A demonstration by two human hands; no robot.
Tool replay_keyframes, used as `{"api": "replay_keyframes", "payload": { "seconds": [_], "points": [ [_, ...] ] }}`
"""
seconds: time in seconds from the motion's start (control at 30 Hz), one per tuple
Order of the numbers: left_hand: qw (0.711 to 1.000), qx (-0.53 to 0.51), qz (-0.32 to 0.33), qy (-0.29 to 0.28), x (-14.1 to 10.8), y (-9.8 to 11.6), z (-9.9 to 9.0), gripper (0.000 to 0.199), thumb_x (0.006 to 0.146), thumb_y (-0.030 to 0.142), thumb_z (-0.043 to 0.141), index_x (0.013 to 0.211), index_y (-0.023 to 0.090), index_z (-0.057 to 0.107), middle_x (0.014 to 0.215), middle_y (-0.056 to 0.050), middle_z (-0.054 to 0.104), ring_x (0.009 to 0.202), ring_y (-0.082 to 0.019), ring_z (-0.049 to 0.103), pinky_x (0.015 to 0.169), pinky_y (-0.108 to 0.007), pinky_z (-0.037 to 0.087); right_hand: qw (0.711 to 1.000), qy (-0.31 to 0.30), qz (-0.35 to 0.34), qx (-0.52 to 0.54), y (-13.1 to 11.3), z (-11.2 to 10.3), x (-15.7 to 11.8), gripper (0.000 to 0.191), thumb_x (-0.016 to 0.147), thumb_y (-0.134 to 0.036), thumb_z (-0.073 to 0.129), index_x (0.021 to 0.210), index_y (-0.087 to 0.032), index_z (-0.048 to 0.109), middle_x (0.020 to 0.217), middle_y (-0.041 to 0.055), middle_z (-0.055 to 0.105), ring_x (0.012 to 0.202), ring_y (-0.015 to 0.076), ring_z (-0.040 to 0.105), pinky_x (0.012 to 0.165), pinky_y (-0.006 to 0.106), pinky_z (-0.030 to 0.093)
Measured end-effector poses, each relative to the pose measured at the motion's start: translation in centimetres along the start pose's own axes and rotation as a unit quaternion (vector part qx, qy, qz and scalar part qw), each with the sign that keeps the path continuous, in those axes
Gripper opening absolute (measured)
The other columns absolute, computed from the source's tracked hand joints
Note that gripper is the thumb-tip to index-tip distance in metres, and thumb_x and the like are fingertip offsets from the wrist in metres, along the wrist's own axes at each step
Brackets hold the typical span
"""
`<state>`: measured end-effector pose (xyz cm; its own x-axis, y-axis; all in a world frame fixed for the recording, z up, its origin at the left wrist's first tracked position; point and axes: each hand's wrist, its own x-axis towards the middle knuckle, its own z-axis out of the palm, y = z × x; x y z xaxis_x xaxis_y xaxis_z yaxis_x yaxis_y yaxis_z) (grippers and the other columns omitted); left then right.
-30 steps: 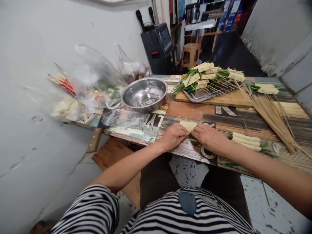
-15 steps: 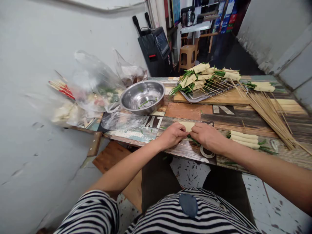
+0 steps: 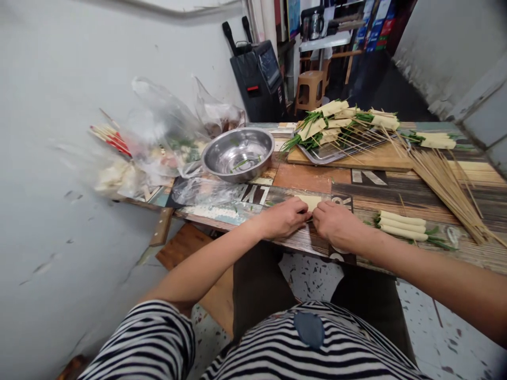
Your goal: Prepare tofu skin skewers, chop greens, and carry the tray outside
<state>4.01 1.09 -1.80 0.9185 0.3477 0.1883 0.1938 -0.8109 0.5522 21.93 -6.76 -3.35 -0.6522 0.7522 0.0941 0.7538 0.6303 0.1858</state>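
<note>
At the near edge of the table, a pale yellow tofu sheet (image 3: 310, 201) lies flat, partly covered by my fingers. My left hand (image 3: 285, 217) pinches its near edge with curled fingers. Close beside it, my right hand (image 3: 336, 224) grips the same edge, fingers bent and pressed together. Whatever is tucked under the fingertips is mostly hidden. To the right of my right hand sit several finished tofu rolls (image 3: 402, 226) side by side, green stems poking out of their ends, with a thin stick through them.
Beyond my hands stands a steel bowl (image 3: 255, 170) with green scraps. A metal tray (image 3: 317, 156) on a wooden board (image 3: 396, 164) bears skewered rolls. Bamboo skewers (image 3: 447, 184) fan out at right. Plastic bags (image 3: 158, 121) line the wall; a knife handle (image 3: 161, 227) juts over the left edge.
The view has shifted slightly, so the scene sits a little further right. Both hands stay at the tofu sheet; the green stems seen beneath my right fingers are now mostly covered.
</note>
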Motion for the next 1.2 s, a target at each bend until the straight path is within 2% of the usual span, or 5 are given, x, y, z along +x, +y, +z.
{"api": "replay_keyframes", "payload": {
  "seconds": [0.37, 0.53, 0.9, 1.0, 1.2],
  "points": [
    [0.989, 0.137, 0.047, 0.027, -0.1, -1.3, 1.4, 0.031, 0.096, 0.026, 0.045, 0.082, 0.015, 0.070, 0.080, -0.009, 0.065, 0.076, -0.017, 0.056, 0.072, -0.029, 0.045, 0.984, 0.059, 0.089, 0.141, 1.1, 1.3, -0.5, 0.033, 0.095, -0.029, 0.046, 0.079, -0.014, 0.069, 0.081, 0.0107, 0.063, 0.082, 0.0212, 0.053, 0.073, 0.032, 0.035],
    [0.989, 0.119, 0.035, 0.087, -0.7, -1.6, 1.5, 0.024, 0.094, 0.024, 0.051, 0.088, 0.017, 0.073, 0.084, -0.007, 0.070, 0.077, -0.014, 0.059, 0.074, -0.027, 0.048, 0.915, 0.079, 0.154, 0.363, 2.7, 1.5, 0.1, 0.025, 0.089, -0.029, 0.055, 0.075, -0.016, 0.071, 0.079, 0.0070, 0.068, 0.075, 0.0163, 0.058, 0.069, 0.026, 0.040],
    [0.988, 0.137, -0.039, 0.065, -0.1, -0.2, 1.2, 0.016, 0.088, 0.024, 0.063, 0.080, 0.018, 0.075, 0.077, -0.005, 0.071, 0.073, -0.014, 0.060, 0.073, -0.027, 0.047, 0.884, 0.003, 0.187, 0.429, 4.1, 1.3, 1.1, 0.020, 0.080, -0.028, 0.060, 0.073, -0.015, 0.073, 0.071, 0.0033, 0.069, 0.063, 0.0132, 0.055, 0.060, 0.025, 0.034],
    [0.993, 0.073, -0.086, 0.020, 0.8, -0.5, 0.4, 0.010, 0.083, 0.021, 0.069, 0.079, 0.019, 0.077, 0.077, -0.003, 0.073, 0.072, -0.013, 0.062, 0.071, -0.025, 0.048, 0.913, -0.006, 0.165, 0.374, 3.8, 0.9, 1.0, 0.022, 0.084, -0.028, 0.057, 0.076, -0.015, 0.073, 0.073, 0.0052, 0.068, 0.067, 0.0145, 0.055, 0.062, 0.027, 0.034],
    [0.990, 0.008, -0.137, -0.032, 2.2, -0.7, -0.9, 0.008, 0.078, 0.016, 0.071, 0.074, 0.017, 0.078, 0.074, -0.003, 0.073, 0.071, -0.013, 0.064, 0.070, -0.023, 0.048, 0.985, 0.138, 0.017, 0.104, 1.5, 1.1, -0.2, 0.031, 0.096, -0.018, 0.039, 0.096, -0.012, 0.069, 0.087, 0.0115, 0.062, 0.086, 0.0202, 0.048, 0.077, 0.034, 0.035]
  ]
}}
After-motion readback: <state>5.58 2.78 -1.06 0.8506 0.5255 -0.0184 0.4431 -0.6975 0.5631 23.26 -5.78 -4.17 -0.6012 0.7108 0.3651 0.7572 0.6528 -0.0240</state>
